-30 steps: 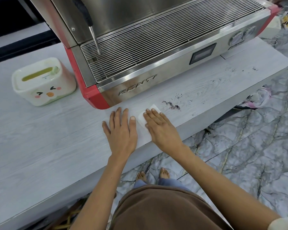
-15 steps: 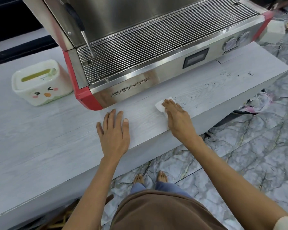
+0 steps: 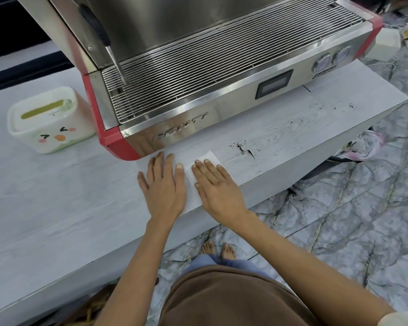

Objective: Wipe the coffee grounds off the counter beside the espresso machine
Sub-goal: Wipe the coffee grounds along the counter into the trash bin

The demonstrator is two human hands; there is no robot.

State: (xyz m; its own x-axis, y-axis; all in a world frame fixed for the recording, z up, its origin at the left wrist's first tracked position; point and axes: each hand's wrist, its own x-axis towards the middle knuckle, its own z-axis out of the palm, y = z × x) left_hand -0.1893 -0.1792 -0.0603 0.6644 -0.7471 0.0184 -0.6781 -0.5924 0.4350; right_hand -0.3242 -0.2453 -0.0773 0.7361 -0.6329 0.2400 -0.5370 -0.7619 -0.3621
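Dark coffee grounds (image 3: 243,148) lie scattered on the pale wood-grain counter (image 3: 57,208) in front of the steel and red espresso machine (image 3: 222,90), with more specks further right (image 3: 317,106). A white wipe (image 3: 207,158) lies flat on the counter, just left of the main patch. My right hand (image 3: 216,184) presses flat on the wipe, fingers together. My left hand (image 3: 163,184) rests flat on the bare counter beside it, fingers spread, holding nothing.
A white tissue box (image 3: 48,120) with a cartoon face stands left of the machine. The counter's front edge runs just under my wrists. Marble floor (image 3: 339,220) and my bare feet (image 3: 218,250) show below. A crumpled bag (image 3: 360,147) lies under the counter's right end.
My right hand swept the wipe right over the grounds, then drew it back left beside my left hand. The grounds patch is thinner and smeared. My left hand stayed put.
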